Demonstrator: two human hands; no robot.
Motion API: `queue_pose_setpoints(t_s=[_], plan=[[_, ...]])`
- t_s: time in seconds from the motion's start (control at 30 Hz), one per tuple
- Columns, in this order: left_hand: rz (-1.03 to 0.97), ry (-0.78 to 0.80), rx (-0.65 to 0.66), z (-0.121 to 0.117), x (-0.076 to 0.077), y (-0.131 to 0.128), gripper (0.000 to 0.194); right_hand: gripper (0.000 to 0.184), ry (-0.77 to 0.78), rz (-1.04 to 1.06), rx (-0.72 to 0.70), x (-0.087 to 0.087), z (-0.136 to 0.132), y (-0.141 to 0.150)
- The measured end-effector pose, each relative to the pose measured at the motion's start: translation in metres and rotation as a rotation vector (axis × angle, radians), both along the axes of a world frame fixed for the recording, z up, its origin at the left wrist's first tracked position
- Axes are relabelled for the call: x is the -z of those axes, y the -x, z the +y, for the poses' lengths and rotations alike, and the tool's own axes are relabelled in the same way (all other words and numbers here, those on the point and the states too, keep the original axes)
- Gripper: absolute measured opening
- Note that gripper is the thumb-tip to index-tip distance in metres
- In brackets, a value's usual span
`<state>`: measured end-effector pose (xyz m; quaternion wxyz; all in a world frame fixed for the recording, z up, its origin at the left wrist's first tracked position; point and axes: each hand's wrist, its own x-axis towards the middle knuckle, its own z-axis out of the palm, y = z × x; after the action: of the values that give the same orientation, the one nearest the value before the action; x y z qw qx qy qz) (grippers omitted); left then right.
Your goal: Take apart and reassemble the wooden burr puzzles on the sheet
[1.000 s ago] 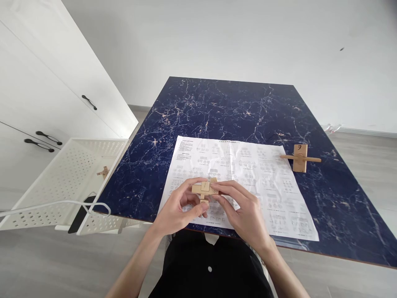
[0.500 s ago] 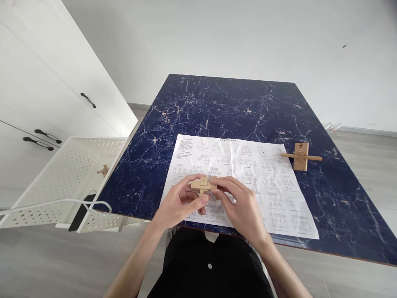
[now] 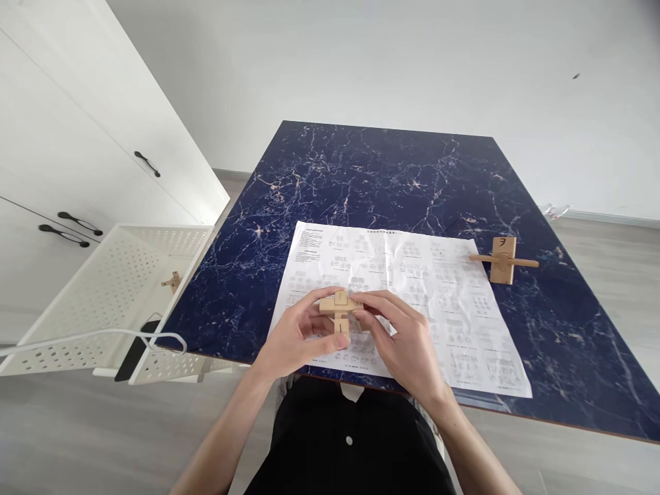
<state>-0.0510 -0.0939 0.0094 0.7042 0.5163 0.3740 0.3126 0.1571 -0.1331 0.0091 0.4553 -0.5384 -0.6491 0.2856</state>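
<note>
Between my two hands is a wooden interlocking puzzle (image 3: pixel 336 306), a cross of light blocks with dark marks on two of its ends. My left hand (image 3: pixel 295 338) is closed on it from the left, thumb at the lower block and fingers partly behind. My right hand (image 3: pixel 401 337) pinches its right end with thumb and forefinger. Below the puzzle lies a creased white instruction sheet (image 3: pixel 443 295) printed with small diagrams. Another wooden puzzle piece (image 3: pixel 504 270), a flat block marked 3 with a bar through it, rests at the sheet's right edge.
The blue marbled table (image 3: pixel 371 179) reaches to a white wall. Left of it stands a white perforated bin (image 3: pixel 97 275) with a small wooden puzzle (image 3: pixel 172 280) inside. A white cable (image 3: pixel 103 335) runs over the bin to the table's edge. White cabinets (image 3: pixel 77 137) are further left.
The puzzle in my hands has tilted, so its lower marked block now shows. My left thumb has slid down along it. The view has shifted slightly.
</note>
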Motion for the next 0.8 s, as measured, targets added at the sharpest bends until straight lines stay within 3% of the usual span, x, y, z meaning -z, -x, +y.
queue_pose_setpoints(t_s=[0.33, 0.8], plan=[[0.054, -0.120, -0.019, 0.000, 0.006, 0.002, 0.067, 0.023, -0.052, -0.038, -0.016, -0.003, 0.000, -0.003], [0.079, -0.208, -0.080, -0.001, 0.007, 0.002, 0.065, 0.026, 0.131, 0.017, -0.058, -0.003, 0.001, -0.015]])
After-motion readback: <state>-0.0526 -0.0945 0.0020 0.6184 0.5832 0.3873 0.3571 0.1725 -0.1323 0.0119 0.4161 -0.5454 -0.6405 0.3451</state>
